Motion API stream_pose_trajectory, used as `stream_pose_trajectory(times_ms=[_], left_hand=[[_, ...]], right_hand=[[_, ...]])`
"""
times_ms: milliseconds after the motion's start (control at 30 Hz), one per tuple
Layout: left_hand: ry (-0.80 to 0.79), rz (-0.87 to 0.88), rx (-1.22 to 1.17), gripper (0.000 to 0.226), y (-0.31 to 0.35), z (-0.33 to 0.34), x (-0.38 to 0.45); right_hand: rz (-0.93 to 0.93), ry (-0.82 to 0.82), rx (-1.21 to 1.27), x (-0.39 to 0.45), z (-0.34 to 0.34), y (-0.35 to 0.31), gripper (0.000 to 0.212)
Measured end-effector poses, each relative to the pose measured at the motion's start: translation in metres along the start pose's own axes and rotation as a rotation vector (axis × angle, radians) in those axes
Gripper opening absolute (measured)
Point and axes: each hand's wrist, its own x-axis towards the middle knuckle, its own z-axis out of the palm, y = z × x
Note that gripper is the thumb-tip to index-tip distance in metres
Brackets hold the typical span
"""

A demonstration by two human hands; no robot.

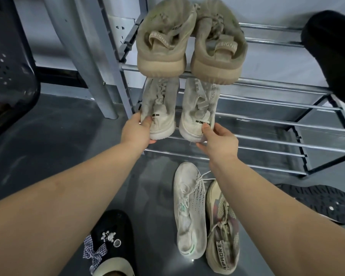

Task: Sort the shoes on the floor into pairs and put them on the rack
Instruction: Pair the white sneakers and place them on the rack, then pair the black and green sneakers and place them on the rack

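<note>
While both hands hold the white pair by the heels, the job is to slide the two shoes onto the lower shelf of the rack [267, 140] and line them up.

There is only the head view. The left hand [136, 129] grips the heel of the left white shoe [159, 108], with the thumb on top and the fingers curled under the sole. The right hand [217, 136] grips the heel of the right white shoe [199, 108] the same way. The toes of both shoes point away from the hands, under the upper shelf. They look like they rest on the bars already, but I cannot be sure.

Right above the held pair sits a tan pair [189, 42] on the upper shelf, heels hanging a bit over the front bar. So I think the white shoes should go in flat and low, so they do not bump the tan ones.

A good way is to push both heels forward together, keep the shoes side by side, and let go only when the soles lie on the bars.

Below the hands, on the floor, lie a white sneaker [189, 212] and a beige sneaker [223, 234], touching each other. They do not match, so each needs its partner. A black shoe [327, 204] lies off past the right arm.
</note>
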Motion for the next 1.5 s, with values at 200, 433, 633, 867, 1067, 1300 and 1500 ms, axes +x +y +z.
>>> stream_pose_trajectory(times_ms=[200,433,633,867,1067,1300,1500], left_hand=[[-0.126,-0.044,-0.007,0.034,0.011,0.0,0.003],[-0.184,-0.057,0.083,0.038,0.011,-0.004,0.006],[-0.171,0.016,0.263,0.05,0.006,-0.005,0.003],[-0.047,0.366,0.768,0.075,0.014,-0.009,-0.046],[-0.478,0.628,1.25,0.079,0.048,0.012,-0.099],[-0.725,0.832,1.521,0.079,0.108,0.077,-0.168],[-0.739,0.895,1.473,0.075,0.128,0.14,-0.228]], right_hand=[[-0.011,-0.071,-0.084,0.001,-0.004,-0.004,0.039],[-0.051,-0.154,-0.225,0.007,-0.013,-0.009,0.045],[-0.115,-0.223,-0.502,0.004,-0.027,-0.016,0.061],[-0.307,-0.295,-1.024,-0.019,-0.056,-0.029,0.084],[-0.467,-0.344,-1.43,-0.056,-0.108,-0.05,0.084],[-0.443,-0.22,-1.592,-0.084,-0.199,-0.088,0.085],[-0.399,-0.077,-1.611,-0.107,-0.277,-0.115,0.085]])
